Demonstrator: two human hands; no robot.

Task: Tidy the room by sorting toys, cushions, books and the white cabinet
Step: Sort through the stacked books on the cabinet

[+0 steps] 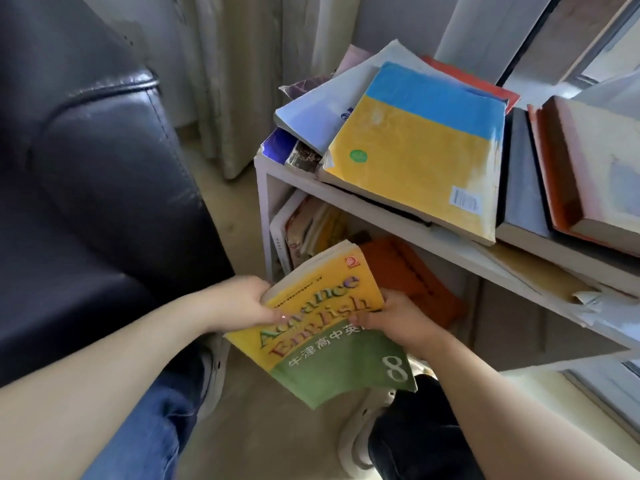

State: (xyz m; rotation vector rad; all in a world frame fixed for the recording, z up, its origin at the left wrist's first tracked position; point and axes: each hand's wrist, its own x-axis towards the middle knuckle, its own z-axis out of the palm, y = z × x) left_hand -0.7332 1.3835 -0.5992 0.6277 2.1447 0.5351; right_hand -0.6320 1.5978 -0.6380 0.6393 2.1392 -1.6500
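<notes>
I hold a yellow and green "Advance English" book (322,320) in front of the lower shelf of the white cabinet (391,216). My left hand (239,303) grips its left edge and my right hand (398,315) grips its right edge. On top of the cabinet lies a blue and yellow book (419,147) over a messy pile of other books (322,109). Several books (308,230) stand in the lower shelf, with an orange book (412,271) lying beside them.
A dark leather sofa (86,188) fills the left side. Curtains (242,64) hang behind the cabinet. More books (568,168) lie on the cabinet top at the right. My legs and white shoes (363,431) stand on the beige floor below the book.
</notes>
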